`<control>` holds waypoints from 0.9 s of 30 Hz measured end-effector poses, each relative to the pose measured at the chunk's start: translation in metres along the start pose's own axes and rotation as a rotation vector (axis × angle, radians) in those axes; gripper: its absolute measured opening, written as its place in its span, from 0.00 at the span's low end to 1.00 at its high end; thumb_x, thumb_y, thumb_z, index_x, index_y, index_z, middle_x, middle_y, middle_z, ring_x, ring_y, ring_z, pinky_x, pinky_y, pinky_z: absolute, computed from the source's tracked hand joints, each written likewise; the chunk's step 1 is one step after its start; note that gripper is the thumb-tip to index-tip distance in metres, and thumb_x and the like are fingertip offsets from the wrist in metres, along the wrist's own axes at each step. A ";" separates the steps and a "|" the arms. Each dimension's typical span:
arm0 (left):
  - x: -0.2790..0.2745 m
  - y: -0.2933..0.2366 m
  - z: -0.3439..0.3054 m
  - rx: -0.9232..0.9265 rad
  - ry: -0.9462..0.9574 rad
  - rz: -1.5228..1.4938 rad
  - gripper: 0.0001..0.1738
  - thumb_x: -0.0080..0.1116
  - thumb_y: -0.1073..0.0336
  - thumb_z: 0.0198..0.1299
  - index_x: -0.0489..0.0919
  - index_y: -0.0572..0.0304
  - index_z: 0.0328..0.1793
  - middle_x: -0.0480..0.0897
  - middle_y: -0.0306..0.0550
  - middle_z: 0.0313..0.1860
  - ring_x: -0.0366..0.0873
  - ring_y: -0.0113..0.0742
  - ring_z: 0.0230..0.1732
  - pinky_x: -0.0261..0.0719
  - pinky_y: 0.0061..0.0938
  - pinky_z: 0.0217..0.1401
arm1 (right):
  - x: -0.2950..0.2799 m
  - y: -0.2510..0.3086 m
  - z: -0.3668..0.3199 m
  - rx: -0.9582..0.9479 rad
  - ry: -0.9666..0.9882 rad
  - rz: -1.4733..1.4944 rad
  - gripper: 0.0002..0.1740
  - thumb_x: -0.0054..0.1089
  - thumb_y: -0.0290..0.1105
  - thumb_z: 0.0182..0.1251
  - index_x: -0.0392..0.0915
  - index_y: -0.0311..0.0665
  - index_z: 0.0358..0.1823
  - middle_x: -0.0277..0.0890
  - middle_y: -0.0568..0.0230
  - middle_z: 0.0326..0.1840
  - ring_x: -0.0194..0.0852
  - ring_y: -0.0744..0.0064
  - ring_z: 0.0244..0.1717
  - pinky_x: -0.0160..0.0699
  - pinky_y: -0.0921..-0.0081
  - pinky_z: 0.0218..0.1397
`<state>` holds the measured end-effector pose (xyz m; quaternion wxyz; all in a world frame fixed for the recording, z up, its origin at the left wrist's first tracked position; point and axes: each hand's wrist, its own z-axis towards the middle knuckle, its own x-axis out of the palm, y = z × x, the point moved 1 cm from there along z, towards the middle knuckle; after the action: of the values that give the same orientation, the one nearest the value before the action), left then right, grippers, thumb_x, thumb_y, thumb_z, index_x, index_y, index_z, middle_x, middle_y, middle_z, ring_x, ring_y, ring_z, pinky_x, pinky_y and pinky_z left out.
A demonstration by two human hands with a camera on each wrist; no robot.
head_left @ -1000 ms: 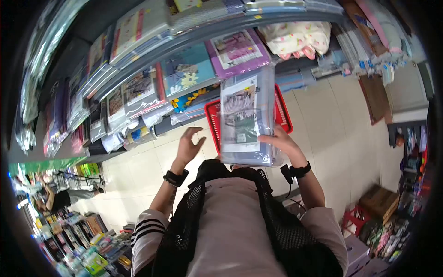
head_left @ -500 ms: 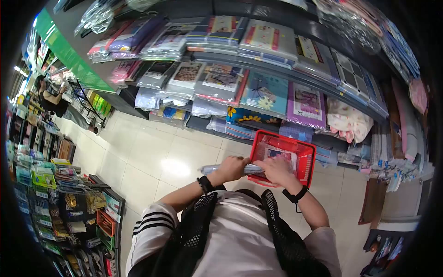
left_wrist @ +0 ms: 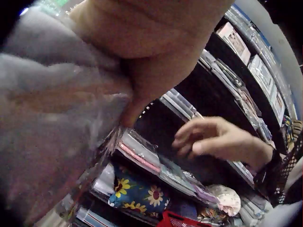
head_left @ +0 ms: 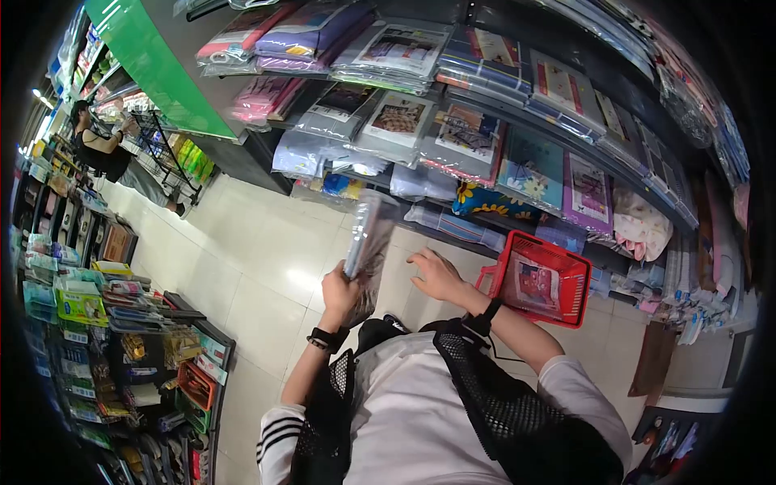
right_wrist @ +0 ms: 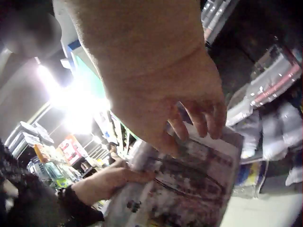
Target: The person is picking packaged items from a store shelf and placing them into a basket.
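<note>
My left hand (head_left: pixel 339 291) grips a flat bedding pack in clear plastic (head_left: pixel 370 242), held tilted up and almost edge-on in the head view. In the right wrist view the pack's printed picture (right_wrist: pixel 199 184) shows, with the left thumb lying on its face. My right hand (head_left: pixel 439 275) is apart from the pack in the head view, between it and the red shopping basket (head_left: pixel 575 265); its fingers are loosely bent and hold nothing. Inside the basket lies another plastic-wrapped pack with a reddish picture (head_left: pixel 535 283).
Dark shelves (head_left: pixel 566 117) of wrapped bedding packs run along the far side. A flowered blue pack (head_left: pixel 493 200) sits low there. Tiled floor (head_left: pixel 267 267) extends to the left, with a goods rack (head_left: pixel 121 339) beyond. A person (head_left: pixel 101 149) stands near a cart at far left.
The pack was held over the basket by my right hand, then by both hands beside it. Now my left hand alone holds it farther left, tilted up; the right hand has let go.
</note>
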<state>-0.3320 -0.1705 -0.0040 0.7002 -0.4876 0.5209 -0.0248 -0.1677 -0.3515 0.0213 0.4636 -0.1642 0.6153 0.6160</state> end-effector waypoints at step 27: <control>-0.027 0.117 0.045 -0.678 0.615 -1.363 0.39 0.64 0.69 0.59 0.56 0.68 0.72 0.71 0.55 0.63 0.73 0.43 0.62 0.76 0.36 0.64 | 0.053 -0.098 0.060 0.618 0.519 0.955 0.34 0.71 0.29 0.51 0.69 0.33 0.62 0.76 0.64 0.53 0.73 0.76 0.50 0.71 0.78 0.55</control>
<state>-0.3656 -0.0648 -0.0691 0.1719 -0.8537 0.2580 -0.4184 -0.0972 -0.2952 -0.0672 -0.0016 0.1263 0.8633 0.4887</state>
